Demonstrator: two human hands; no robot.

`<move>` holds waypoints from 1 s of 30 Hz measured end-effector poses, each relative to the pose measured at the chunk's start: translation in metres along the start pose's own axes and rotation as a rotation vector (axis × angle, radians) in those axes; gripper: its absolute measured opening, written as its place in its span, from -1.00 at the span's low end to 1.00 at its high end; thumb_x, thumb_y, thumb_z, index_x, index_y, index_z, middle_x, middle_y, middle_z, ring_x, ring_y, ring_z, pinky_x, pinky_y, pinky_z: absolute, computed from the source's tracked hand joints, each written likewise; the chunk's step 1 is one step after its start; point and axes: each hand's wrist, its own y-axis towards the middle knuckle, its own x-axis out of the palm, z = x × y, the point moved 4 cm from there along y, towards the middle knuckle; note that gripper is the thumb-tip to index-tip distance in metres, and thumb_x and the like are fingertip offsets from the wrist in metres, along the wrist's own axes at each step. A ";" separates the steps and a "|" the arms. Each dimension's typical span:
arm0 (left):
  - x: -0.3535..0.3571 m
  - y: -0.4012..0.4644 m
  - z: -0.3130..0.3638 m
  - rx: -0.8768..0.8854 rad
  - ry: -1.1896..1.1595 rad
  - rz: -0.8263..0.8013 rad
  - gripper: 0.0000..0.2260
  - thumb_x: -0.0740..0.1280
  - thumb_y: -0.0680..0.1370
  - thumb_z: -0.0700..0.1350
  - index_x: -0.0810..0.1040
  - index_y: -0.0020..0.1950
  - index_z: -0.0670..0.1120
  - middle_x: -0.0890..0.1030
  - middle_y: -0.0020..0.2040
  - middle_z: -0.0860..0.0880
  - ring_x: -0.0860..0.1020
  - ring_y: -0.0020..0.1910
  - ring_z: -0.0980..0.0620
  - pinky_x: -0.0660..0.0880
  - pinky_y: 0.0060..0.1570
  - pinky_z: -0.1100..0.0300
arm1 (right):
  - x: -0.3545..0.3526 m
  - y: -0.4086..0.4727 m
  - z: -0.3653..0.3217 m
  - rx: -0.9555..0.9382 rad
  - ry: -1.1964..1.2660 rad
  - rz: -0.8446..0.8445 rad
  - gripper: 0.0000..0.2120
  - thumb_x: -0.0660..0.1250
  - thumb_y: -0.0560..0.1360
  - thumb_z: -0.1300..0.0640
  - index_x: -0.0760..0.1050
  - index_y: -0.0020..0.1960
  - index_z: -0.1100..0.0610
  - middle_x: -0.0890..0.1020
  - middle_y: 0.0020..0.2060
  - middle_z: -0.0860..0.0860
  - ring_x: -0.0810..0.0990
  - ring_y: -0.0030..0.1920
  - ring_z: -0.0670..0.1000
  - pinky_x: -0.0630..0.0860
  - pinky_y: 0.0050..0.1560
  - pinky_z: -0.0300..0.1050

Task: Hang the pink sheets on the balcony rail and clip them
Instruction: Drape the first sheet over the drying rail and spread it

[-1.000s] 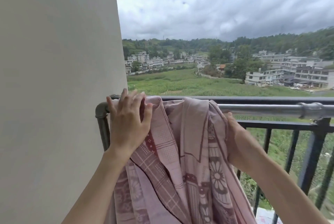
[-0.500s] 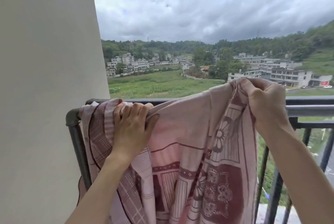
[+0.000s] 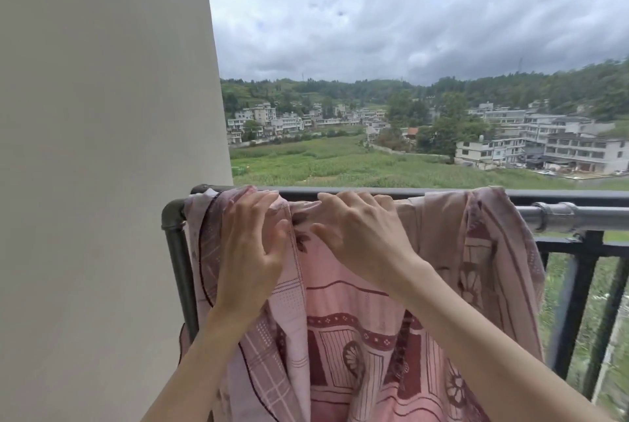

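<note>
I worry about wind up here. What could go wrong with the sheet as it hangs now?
No clip shows on the pink sheet, so a gust might lift it off the rail and over the drop. It sits bunched between the left hand and right hand, so it may dry unevenly.

We see a pink cotton sheet with maroon floral and checked print draped over the grey metal balcony rail, spread from the rail's left corner rightward, bunched in folds at both ends, hanging down.
</note>
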 end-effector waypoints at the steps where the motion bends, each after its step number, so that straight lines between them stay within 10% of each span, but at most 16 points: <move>1: -0.010 -0.003 -0.010 -0.055 0.062 0.101 -0.66 0.28 0.52 -0.08 0.41 0.28 -0.10 0.42 0.26 -0.07 0.28 0.35 0.00 0.18 0.39 0.03 | 0.007 0.009 -0.005 -0.008 -0.019 -0.010 -0.54 0.11 0.53 -0.19 0.30 0.35 -0.01 0.52 0.20 0.01 0.45 0.22 0.07 0.23 0.20 0.06; 7: -0.036 -0.005 -0.069 -0.575 -0.135 0.183 -0.62 0.42 0.43 -0.01 0.47 0.19 -0.11 0.54 0.04 0.00 0.48 -0.02 0.08 0.37 0.01 0.28 | 0.026 0.040 -0.021 -0.068 -0.010 0.068 -0.75 0.11 0.59 0.00 0.45 0.21 -0.05 0.63 0.03 -0.07 0.55 0.07 0.07 0.24 0.03 0.00; 11: -0.048 0.020 -0.072 -0.533 -0.127 0.206 -0.85 0.41 0.45 -0.11 0.62 -0.01 -0.11 0.59 -0.20 0.07 0.55 -0.23 0.19 0.38 -0.23 0.44 | 0.018 0.041 0.002 -0.003 -0.016 0.118 -0.72 0.11 0.57 0.01 0.58 -0.13 0.02 0.67 -0.22 -0.05 0.55 -0.14 0.05 0.17 -0.07 -0.07; 16: -0.052 0.072 -0.066 -0.414 -0.145 0.222 -0.96 0.38 0.48 -0.13 0.60 -0.09 -0.02 0.58 -0.25 0.12 0.54 -0.25 0.22 0.43 -0.23 0.37 | -0.004 0.035 0.051 0.324 0.014 0.166 -0.59 0.16 0.51 0.11 0.24 -0.51 0.06 0.45 -0.53 0.02 0.45 -0.39 0.14 0.34 0.02 0.03; 20: -0.051 0.092 -0.095 -0.555 -0.117 0.287 -0.88 0.33 0.50 -0.11 0.62 -0.07 -0.12 0.59 -0.27 0.04 0.53 -0.26 0.08 0.43 -0.15 0.25 | -0.003 0.038 0.051 0.367 -0.002 0.163 -0.70 0.15 0.50 0.13 0.42 -0.39 0.11 0.59 -0.36 0.09 0.58 -0.16 0.17 0.28 0.01 0.02; 24: -0.045 0.085 -0.122 -0.634 -0.021 0.159 -0.84 0.35 0.47 -0.03 0.66 -0.12 -0.10 0.65 -0.28 -0.03 0.56 -0.17 -0.03 0.46 -0.12 0.15 | 0.014 0.047 0.018 0.157 0.011 0.117 -0.66 0.10 0.55 -0.05 0.47 0.21 0.05 0.62 0.09 0.00 0.49 0.18 0.07 0.19 0.23 0.07; 30: -0.059 0.090 -0.158 -1.016 -0.539 0.337 -0.84 0.32 0.39 -0.16 0.47 -0.40 -0.12 0.49 -0.52 -0.01 0.43 -0.43 -0.02 0.32 -0.38 0.20 | 0.045 0.066 -0.003 0.069 -0.066 -0.019 -0.62 0.01 0.55 -0.19 0.40 0.20 0.00 0.58 0.06 -0.05 0.49 0.12 0.03 0.23 0.16 -0.04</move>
